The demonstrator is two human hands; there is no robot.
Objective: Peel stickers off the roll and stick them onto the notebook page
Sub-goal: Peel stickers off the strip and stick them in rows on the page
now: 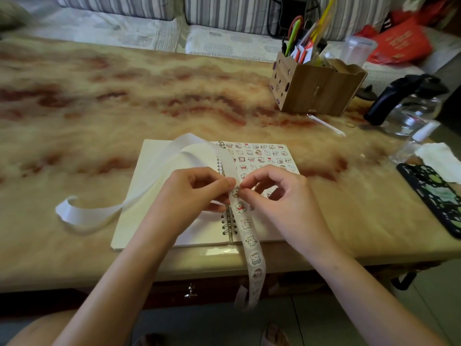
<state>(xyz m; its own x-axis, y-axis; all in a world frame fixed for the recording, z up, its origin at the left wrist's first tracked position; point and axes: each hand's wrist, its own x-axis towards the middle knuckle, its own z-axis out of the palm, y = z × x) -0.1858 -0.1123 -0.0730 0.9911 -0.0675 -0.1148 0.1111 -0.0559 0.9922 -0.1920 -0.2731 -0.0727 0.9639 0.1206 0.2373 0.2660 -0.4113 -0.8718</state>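
Head view: nearest the camera, the sticker strip [252,242] hung past the front edge of the table [74,108] and down towards the floor, with cartoon bear stickers printed along it. Higher up, the strip ran over the spiral binding of the open notebook [134,211], which lay flat near the table's front edge.

Above the binding, the two hands met on the strip. The left hand [192,193] had its fingers curled, thumb and forefinger pinching the strip from the left. The right hand [277,196] was curled too, its thumb and forefinger tips nipping the edge of one sticker [235,192] on the strip, just beside the left fingertips. Whether that sticker had lifted from its backing could not be told.

From the hands, the bare white backing [159,168] arched away over the notebook's blank left page, then trailed off to the left across the table, ending in a curled tip. The right page [262,156] was already covered in rows of small stickers across its upper part.

To the right, near the table's edge, lay a phone [436,198] in a dark patterned case and a crumpled white tissue [439,158] beside it. Farther back stood a wooden organiser [316,88] holding pens and scissors, with a glass kettle [409,106] with a black handle to its right. Beyond the table were striped sofa cushions [119,6] and a red bag [404,43].
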